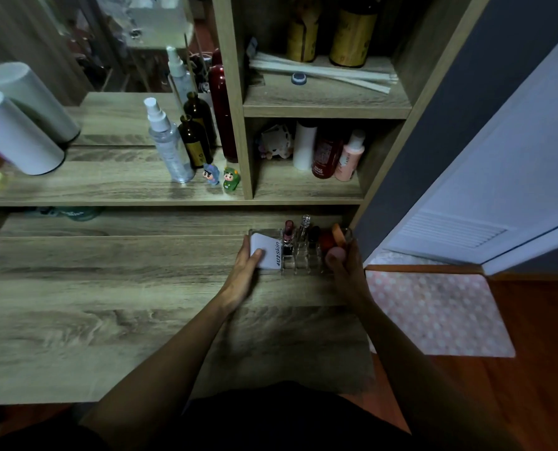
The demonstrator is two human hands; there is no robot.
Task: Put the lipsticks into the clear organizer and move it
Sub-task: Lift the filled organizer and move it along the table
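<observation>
Far left on the raised shelf: two white cylinders (20,125), then a clear spray bottle (170,148), amber bottles (194,141), two small figurines (222,179); none of it in the task.

Left hand (246,271) wraps the left end of the clear organizer (298,255), thumb lying on a white 4U2skin compact (266,253) that sits in the left section; grasping, not released.

Organizer sits on the wooden desk (108,304), at the back right, just below the shelf edge and near the cabinet side.

Contents, left to right: the white compact; a pink-capped lipstick (289,232) upright in a slot; a clear-capped tube (304,227) next to it; a dark lipstick (315,234); red and orange items (331,237) at the right end, too dim to name; front rows of slots look empty.

Right hand (347,265) closes round the right end, fingers on the wall; a pink rounded thing (336,253) is at the fingertips, cannot tell if it is held or just inside.

Handling, my read: rigid acrylic, light, smooth so likely slippery, could crack if dropped; the tall tubes stand loose in the slots, so a tilt could tip them; best held by both end walls, kept level, lifted low.

Loading looks done; the move is what remains.

Right of desk: dotted mat (433,310) on the floor.
</observation>
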